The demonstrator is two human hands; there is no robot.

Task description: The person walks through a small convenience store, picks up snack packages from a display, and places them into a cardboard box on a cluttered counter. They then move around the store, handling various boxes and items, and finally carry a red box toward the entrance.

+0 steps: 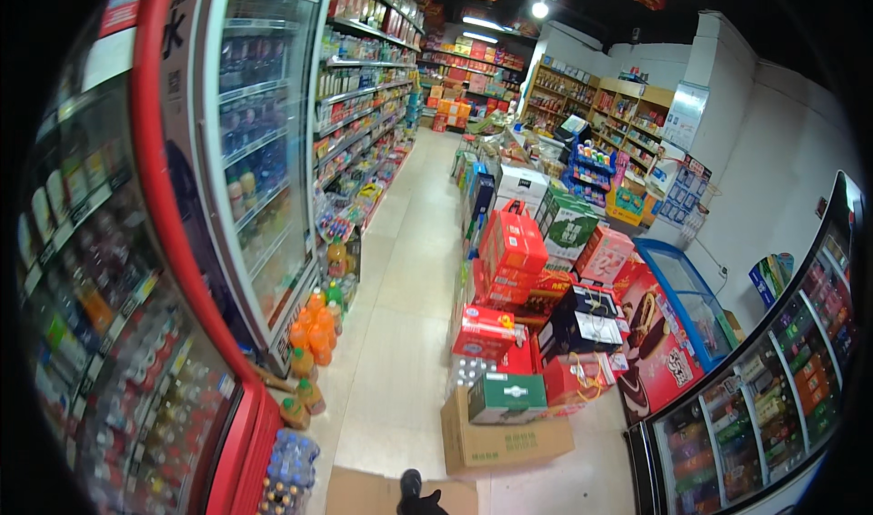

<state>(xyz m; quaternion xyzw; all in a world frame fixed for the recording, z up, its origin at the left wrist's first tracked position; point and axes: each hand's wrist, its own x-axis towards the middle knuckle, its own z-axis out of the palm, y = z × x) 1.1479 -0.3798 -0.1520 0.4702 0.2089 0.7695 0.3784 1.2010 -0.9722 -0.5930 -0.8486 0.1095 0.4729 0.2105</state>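
Neither of my hands shows in the head view. One dark shoe of mine is at the bottom edge, on a flat piece of brown cardboard on the floor. Ahead and to the right, a brown carton lies on the floor with a green box on top. Behind it rise stacked red gift boxes and a black-and-white box. At the left stands a red-framed drinks fridge, its glass showing rows of bottles.
A pale tiled aisle runs away from me between stocked shelves and the boxes. Orange drink bottles and wrapped bottle packs stand along its left edge. A blue-rimmed chest freezer and a black display cooler are at the right.
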